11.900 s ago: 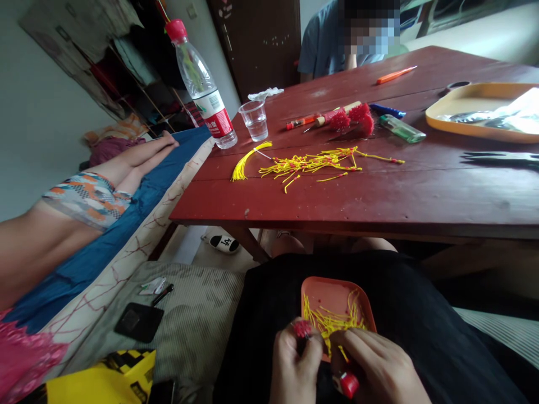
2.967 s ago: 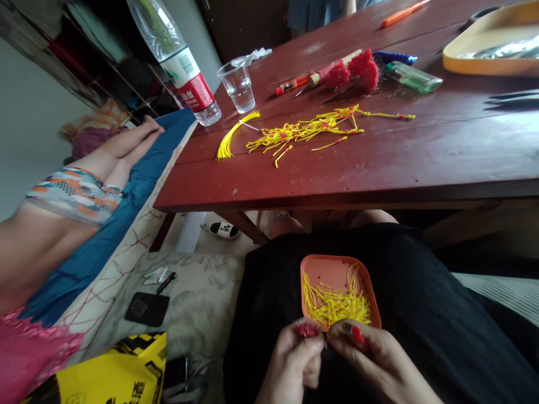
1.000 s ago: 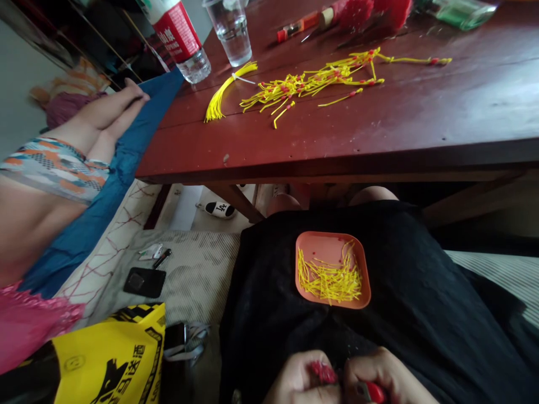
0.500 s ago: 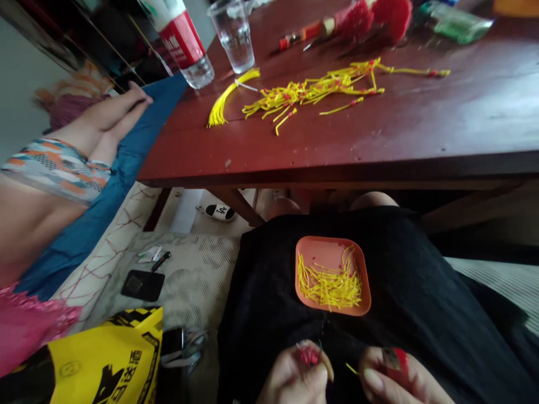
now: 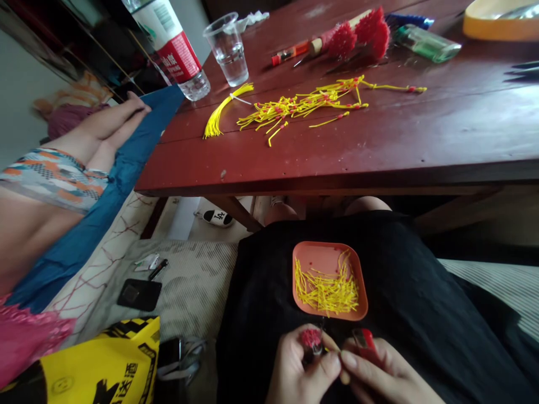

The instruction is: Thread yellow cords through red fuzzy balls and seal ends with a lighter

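Note:
My left hand (image 5: 301, 370) is closed around a small red fluffy tuft (image 5: 310, 338) at the bottom of the view, over my black-clothed lap. My right hand (image 5: 385, 376) is closed too, with a red lighter (image 5: 365, 341) held in it, and its fingertips meet the left hand's fingertips. Just beyond both hands an orange square tray (image 5: 307, 258) rests on my lap, holding several short yellow strands (image 5: 326, 290).
A dark red wooden table (image 5: 379, 146) carries loose yellow strands with red tips (image 5: 307, 104), a tied yellow bundle (image 5: 219, 112), red tufts (image 5: 362, 36), a green lighter (image 5: 425, 44), a plastic cup (image 5: 227, 47) and a water bottle (image 5: 172, 50). A person (image 5: 63, 174) lies at left. A yellow bag (image 5: 101, 365) sits lower left.
The view has tilted up a little. My hands, apart half a second ago with a yellow strand between them, have come together at the fingertips near the red tuft.

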The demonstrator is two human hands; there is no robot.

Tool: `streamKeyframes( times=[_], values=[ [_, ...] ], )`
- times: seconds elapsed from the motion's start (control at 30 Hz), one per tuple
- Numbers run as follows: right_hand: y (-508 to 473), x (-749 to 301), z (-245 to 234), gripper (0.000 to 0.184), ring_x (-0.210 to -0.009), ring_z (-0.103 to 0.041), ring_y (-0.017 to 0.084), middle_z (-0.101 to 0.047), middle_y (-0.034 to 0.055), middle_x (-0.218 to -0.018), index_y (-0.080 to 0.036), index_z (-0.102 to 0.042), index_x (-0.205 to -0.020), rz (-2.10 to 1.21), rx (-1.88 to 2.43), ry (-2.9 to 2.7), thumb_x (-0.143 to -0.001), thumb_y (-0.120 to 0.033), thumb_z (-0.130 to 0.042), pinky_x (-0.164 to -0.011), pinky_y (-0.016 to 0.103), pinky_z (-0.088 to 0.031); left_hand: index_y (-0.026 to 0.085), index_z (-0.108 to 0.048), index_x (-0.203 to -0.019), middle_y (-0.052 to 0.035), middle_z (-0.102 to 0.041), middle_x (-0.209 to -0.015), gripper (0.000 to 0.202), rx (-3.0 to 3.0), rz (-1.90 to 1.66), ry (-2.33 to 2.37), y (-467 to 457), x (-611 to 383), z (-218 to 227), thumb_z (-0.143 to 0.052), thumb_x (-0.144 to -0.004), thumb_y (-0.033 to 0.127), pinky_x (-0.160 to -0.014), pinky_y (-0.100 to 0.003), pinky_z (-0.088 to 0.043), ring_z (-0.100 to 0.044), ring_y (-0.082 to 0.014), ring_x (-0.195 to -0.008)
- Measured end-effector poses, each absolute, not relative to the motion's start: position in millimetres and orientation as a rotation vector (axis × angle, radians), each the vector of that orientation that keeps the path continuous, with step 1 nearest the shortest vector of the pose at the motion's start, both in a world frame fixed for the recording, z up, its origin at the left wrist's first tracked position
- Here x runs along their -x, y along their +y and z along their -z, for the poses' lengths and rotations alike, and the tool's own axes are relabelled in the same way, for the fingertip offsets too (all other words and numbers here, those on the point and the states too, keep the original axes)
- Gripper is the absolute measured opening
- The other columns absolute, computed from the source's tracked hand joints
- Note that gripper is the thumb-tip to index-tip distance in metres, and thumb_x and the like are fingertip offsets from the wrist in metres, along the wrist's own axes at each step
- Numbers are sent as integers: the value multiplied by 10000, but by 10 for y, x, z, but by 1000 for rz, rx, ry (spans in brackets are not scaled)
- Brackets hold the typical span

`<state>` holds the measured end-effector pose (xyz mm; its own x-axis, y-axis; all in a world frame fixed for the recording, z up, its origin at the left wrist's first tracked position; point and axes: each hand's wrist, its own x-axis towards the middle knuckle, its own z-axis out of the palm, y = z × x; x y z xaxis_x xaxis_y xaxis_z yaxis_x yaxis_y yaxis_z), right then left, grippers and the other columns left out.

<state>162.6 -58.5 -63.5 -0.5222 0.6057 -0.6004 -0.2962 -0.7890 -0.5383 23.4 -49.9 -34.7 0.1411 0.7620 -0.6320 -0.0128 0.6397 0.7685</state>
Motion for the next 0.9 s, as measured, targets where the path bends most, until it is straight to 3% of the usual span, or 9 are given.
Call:
streamKeyframes(
  times=[0.1,0.23,0.3,0.6,0.9],
  values=[
    [-562,-1631,636,466,-347,-225,47,-348,-94,-362,-163,-504,-557,-2331,1117,-498,-650,-610,-598,-377,203,-142,170,-546,-553,33,-456,-496,317,-710,-678,1386,-495,-259,353,-679,-619,449,-533,-241,-317,-377,-106,-502],
    [-532,-1648,585,506,-367,-211,56,-318,-84,-356,-189,-400,-421,-2303,1153,-561,-689,-588,-560,-402,210,-170,175,-521,-549,89,-305,-431,382,-619,-605,1411,-509,-240,389,-690,-574,518,-416,-227,-201,-243,-69,-411],
    [-524,-1650,562,506,-362,-202,55,-319,-88,-351,-184,-420,-425,-2295,1159,-560,-691,-594,-553,-400,208,-158,175,-506,-546,101,-273,-411,406,-576,-591,1398,-508,-226,393,-690,-559,536,-393,-226,-159,-210,-59,-388],
    [-525,-1666,576,499,-332,-207,42,-428,-70,-359,-128,-570,-661,-2364,1199,-319,-662,-628,-564,-368,199,-89,164,-496,-570,113,-282,-408,412,-468,-670,1433,-497,-205,394,-710,-549,516,-383,-222,-99,-174,-27,-356],
    [-545,-1618,614,339,-321,-177,38,-363,-94,-343,-151,-519,-587,-2291,1144,-485,-713,-463,-560,-368,218,-98,160,-506,-554,108,-302,-414,419,-485,-646,1427,-508,-210,388,-723,-530,518,-381,-198,-146,-192,-29,-373]
  ],
)
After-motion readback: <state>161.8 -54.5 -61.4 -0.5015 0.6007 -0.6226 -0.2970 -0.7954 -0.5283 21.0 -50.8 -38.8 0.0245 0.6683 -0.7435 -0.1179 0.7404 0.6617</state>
